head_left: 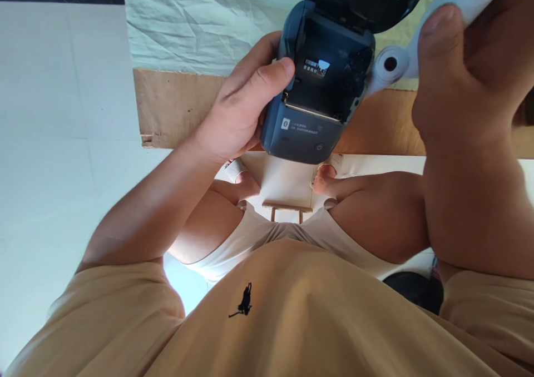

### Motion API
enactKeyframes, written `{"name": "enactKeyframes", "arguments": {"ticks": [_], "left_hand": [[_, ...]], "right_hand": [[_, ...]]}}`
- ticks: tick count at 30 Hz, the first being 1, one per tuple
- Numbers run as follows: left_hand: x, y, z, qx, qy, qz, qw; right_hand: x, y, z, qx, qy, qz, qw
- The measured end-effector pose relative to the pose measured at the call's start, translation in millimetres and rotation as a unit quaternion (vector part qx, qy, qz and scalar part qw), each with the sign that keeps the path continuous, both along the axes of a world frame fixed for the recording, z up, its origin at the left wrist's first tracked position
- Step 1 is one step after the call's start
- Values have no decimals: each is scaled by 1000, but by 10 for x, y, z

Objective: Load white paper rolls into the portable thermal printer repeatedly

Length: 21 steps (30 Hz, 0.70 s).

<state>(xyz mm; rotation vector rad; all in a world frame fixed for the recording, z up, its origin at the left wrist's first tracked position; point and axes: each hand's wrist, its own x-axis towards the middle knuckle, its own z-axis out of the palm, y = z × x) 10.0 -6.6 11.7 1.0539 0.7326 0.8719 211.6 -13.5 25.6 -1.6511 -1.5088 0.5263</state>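
Left hand [240, 107] grips open blue printer [317, 88]; right hand [463, 71] holds white roll [417, 46], probably paper.

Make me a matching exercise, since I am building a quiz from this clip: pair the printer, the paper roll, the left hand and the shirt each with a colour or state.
Things:
1. printer
2. paper roll
3. left hand
4. shirt

States:
A. tan, with a small black emblem
B. dark blue, lid open
C. white, with a dark core hole
D. gripping the printer's side

Pairs: 1-B, 2-C, 3-D, 4-A
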Motion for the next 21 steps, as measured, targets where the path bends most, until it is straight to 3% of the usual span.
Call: {"name": "enactKeyframes", "arguments": {"ticks": [3,12,21], "left_hand": [[14,-8,13,3,17,3,1000],[0,9,-28,12,21,-3,1000],[-4,2,-7,7,26,-7,1000]], "right_hand": [[-3,-40,56,5,-168,70,983],[-9,-50,16,24,-134,66,988],[5,-44,21,4,-173,43,984]]}}
